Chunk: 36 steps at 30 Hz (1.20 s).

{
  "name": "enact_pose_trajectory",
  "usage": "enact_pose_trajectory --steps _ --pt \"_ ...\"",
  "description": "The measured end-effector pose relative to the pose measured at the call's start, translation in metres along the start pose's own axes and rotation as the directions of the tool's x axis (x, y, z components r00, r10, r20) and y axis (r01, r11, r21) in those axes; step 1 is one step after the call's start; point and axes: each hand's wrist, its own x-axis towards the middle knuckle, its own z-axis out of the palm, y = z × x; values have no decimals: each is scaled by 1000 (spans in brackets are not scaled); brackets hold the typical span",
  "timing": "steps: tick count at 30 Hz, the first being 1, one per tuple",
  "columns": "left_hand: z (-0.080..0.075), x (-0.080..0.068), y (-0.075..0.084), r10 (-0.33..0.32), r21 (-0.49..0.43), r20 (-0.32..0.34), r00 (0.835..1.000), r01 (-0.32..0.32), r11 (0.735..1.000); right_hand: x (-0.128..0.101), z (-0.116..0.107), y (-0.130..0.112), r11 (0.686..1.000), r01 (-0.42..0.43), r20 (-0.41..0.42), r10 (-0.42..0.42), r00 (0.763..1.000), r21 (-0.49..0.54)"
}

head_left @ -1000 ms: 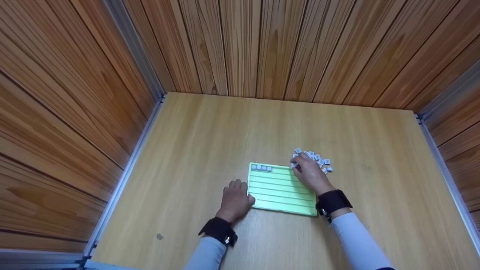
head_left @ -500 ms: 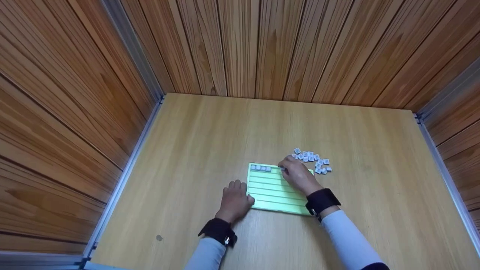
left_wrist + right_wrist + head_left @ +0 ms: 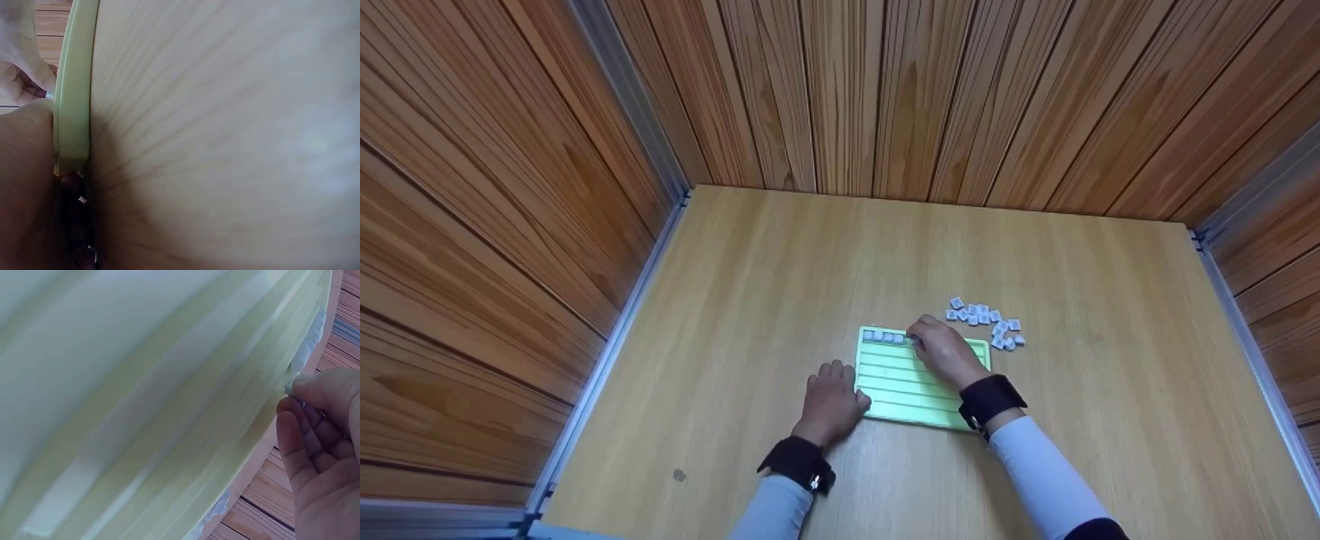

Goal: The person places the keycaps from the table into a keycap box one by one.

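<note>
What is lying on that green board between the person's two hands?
Only bare grooved rows of the green board lie between the left hand and right hand; the row of tiles sits farther up, in the head view.

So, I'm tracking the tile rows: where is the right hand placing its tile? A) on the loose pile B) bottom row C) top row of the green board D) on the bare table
C: the right hand holds a tile at the top row of the board, next to the tiles already there.

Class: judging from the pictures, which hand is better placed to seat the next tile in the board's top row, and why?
Probably the right hand: it pinches a tile right beside the row of tiles on the green board. The left hand rests on the board's left edge.
</note>
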Motion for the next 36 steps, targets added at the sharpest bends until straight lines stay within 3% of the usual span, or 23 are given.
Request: enact_pose_trajectory --steps 13,22,36 --pt "-2 -2 1 10 2 -11 1000 -10 1000 5 7 -5 1000 -3 -14 3 1000 -21" --pt "10 0 -5 10 4 -43 999 -10 1000 7 9 -6 1000 -6 -18 5 1000 -28" --pt "4 -1 -1 1 5 -4 1000 -1 1000 6 8 -5 1000 -6 -12 6 1000 -16"
